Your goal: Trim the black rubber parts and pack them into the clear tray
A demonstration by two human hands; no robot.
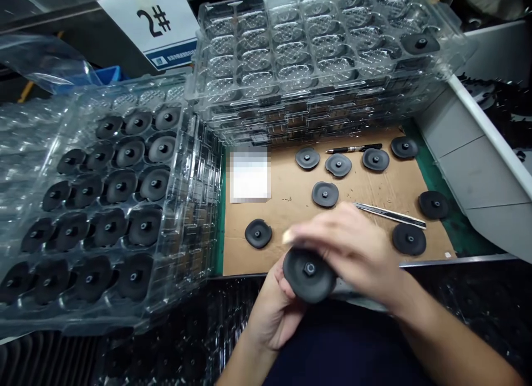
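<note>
A round black disc (305, 283) with a small raised hub in its middle is in my left hand (272, 305), near the front edge of the work surface. The fingers of that hand wrap round the disc's left side and underside. My right hand (353, 245) is over the disc's upper right edge, its fingers stretched out and blurred by motion. Its thumb is hidden. Similar black discs lie nearby on a cardboard sheet (286, 209), among them one disc (325, 194) just beyond my right hand and another disc (258, 233) to the left.
On the left, a clear plastic tray (166, 264) holds rows of black discs. A stack of clear trays (291, 106) stands behind the cardboard, with one disc (420, 42) in its top tray. A pen (353, 149), a utility knife (390, 215) and a white paper (250, 177) lie on the cardboard.
</note>
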